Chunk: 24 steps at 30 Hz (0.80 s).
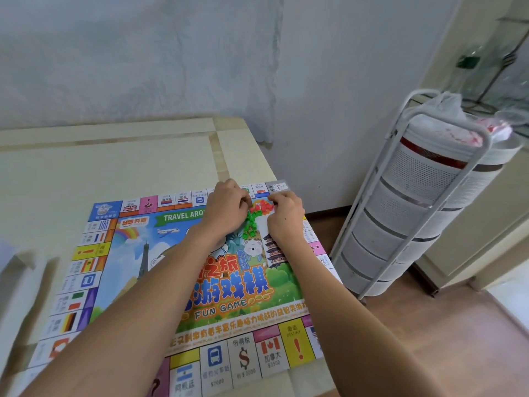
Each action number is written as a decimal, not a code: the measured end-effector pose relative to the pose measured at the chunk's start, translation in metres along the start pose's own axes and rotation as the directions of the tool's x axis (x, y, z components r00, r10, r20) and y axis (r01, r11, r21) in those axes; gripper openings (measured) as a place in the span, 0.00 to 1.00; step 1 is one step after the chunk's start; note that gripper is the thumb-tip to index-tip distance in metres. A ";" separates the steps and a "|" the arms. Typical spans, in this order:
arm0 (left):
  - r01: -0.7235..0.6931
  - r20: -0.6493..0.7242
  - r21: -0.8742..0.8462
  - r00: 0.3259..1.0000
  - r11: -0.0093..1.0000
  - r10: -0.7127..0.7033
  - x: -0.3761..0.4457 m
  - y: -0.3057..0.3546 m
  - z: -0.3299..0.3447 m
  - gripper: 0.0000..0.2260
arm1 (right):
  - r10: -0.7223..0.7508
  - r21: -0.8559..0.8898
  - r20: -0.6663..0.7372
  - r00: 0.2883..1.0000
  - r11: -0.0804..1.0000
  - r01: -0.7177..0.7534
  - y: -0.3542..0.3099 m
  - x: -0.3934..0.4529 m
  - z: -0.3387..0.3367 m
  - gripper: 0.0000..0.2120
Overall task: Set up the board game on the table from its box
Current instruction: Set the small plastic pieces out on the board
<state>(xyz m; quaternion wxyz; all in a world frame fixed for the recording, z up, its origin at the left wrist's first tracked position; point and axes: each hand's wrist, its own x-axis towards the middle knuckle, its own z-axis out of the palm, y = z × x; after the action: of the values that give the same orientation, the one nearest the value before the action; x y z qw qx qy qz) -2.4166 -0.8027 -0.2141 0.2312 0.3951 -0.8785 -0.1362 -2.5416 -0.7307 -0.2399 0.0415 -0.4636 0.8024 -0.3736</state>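
The colourful game board [177, 282] lies unfolded on the pale table [114, 167], reaching its right edge. Both of my hands are at the board's far right corner. A cluster of small game pieces sits between them, red pieces [262, 207] above and green pieces [252, 223] trailing down towards me. My left hand [226, 209] has its fingers curled onto the cluster from the left. My right hand [286, 217] pinches it from the right with curled fingers and thumb. I cannot tell whether a clear bag holds the pieces.
A white tiered storage cart [415, 213] with a plastic bag on top stands on the wooden floor [415, 339] right of the table. The wall runs behind the table. A blurred grey object [8, 253] lies at the left edge.
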 end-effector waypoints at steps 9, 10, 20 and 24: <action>0.032 -0.004 -0.030 0.999 0.999 -0.032 0.001 0.004 0.006 0.07 | 0.006 0.010 -0.032 0.999 1.000 -0.006 -0.001 0.001 0.002 0.15; 0.042 -0.011 -0.037 0.999 0.998 -0.042 0.001 0.005 0.005 0.07 | 0.009 0.007 -0.029 1.000 1.000 -0.009 -0.001 0.001 0.001 0.15; 0.077 0.039 -0.007 0.996 0.997 -0.077 -0.002 -0.002 0.000 0.06 | 0.010 0.018 -0.017 1.000 1.000 -0.009 -0.002 0.000 -0.002 0.14; 0.084 0.018 -0.044 0.996 0.996 -0.083 -0.005 -0.006 0.002 0.06 | 0.014 0.017 -0.010 1.000 1.000 -0.014 -0.003 -0.001 -0.002 0.15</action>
<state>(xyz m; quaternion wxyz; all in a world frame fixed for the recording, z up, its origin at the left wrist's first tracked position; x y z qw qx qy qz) -2.4116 -0.8027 -0.2199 0.2271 0.4252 -0.8598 -0.1684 -2.5402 -0.7299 -0.2368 0.0442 -0.4556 0.8027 -0.3824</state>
